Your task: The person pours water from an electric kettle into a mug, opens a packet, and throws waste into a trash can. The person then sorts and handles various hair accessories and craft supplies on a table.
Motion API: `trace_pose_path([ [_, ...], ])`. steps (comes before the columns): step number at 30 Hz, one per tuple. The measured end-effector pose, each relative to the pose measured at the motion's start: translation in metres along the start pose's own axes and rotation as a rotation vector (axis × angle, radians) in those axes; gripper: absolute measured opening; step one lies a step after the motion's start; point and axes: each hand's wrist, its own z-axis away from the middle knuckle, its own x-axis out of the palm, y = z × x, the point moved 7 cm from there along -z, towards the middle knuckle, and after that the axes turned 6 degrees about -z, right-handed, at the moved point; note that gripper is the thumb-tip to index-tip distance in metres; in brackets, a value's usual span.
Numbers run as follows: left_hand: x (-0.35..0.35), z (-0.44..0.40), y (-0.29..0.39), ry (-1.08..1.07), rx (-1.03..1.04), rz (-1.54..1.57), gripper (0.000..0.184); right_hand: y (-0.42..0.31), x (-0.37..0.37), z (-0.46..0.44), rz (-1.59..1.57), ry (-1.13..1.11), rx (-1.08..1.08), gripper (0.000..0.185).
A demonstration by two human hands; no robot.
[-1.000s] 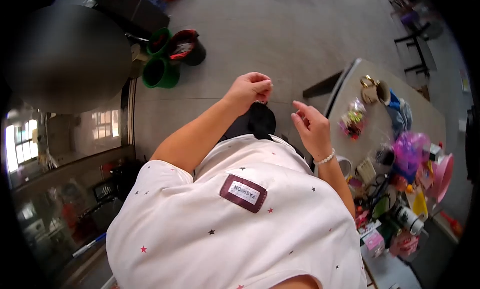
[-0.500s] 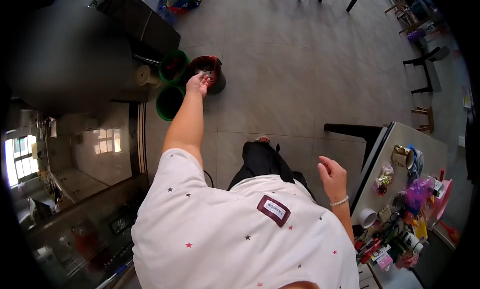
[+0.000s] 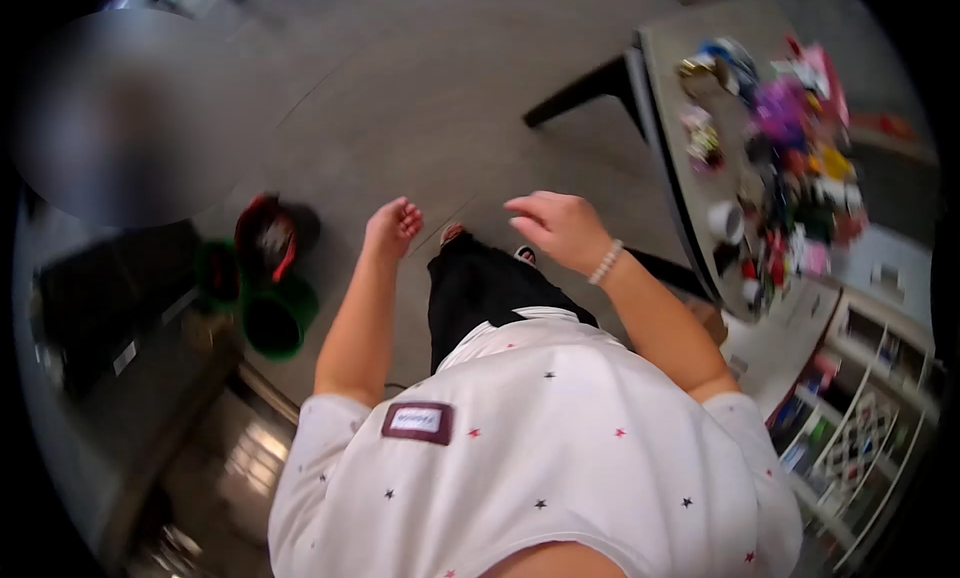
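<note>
My left hand (image 3: 393, 228) is in front of my body on the left, its fingers curled in toward the palm and nothing visible in them. To its left, well apart from it, stand a dark bin with a red liner (image 3: 285, 258) and light-coloured contents, and a green bin (image 3: 300, 303) with a dark inside. My right hand (image 3: 560, 225), with a beaded bracelet (image 3: 606, 262) on the wrist, hangs in the air with thumb and fingers stretched to the left. It holds nothing and is nearest to the cluttered table (image 3: 665, 53).
On the table are a white cup (image 3: 726, 222), a gold-coloured mug (image 3: 703, 75), a purple bundle (image 3: 782, 111) and several small items. A white shelf unit (image 3: 880, 378) stands at lower right. A black table leg (image 3: 575, 93) juts over the grey floor (image 3: 430, 88).
My left hand has left the red-lined bin and drawn back toward my body. My view has turned right, so the bins sit farther left and lower. My right hand has come toward the middle.
</note>
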Motion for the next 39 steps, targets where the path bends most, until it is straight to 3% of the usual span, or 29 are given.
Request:
trace_pose_path([
  [2,0.071,0.023,-0.017,-0.232,-0.017,-0.08,0.009,0.009,-0.004,0.0,0.027,0.034,0.049,0.02],
  [3,0.107,0.047,-0.022,-0.452,-0.038,-0.143,0.009,0.014,-0.002,0.003,0.041,0.067,0.084,0.021],
  [9,0.213,0.104,-0.068,-0.569,-0.1,-0.51,0.011,0.046,-0.031,0.037,-0.02,0.1,0.323,0.023],
  [13,0.252,0.095,-0.098,-0.676,-0.063,-0.822,0.009,0.076,-0.063,0.08,-0.043,0.248,0.382,0.023],
  [24,0.408,0.124,-0.215,-0.952,0.207,-1.293,0.011,0.193,-0.162,0.247,0.058,0.652,0.532,0.019],
  [27,0.46,0.139,-0.257,-1.055,0.394,-1.323,0.009,0.222,-0.2,0.289,0.063,0.704,0.461,0.018],
  [34,0.59,0.209,-0.367,-0.978,1.112,-1.659,0.014,0.288,-0.323,0.429,0.059,0.927,0.351,0.015],
  [36,0.609,0.205,-0.398,-0.982,1.438,-1.799,0.018,0.328,-0.344,0.474,0.042,0.915,0.547,0.015],
  [39,0.618,0.188,-0.427,-0.886,1.479,-2.0,0.023,0.397,-0.358,0.524,0.125,0.955,0.68,0.015],
])
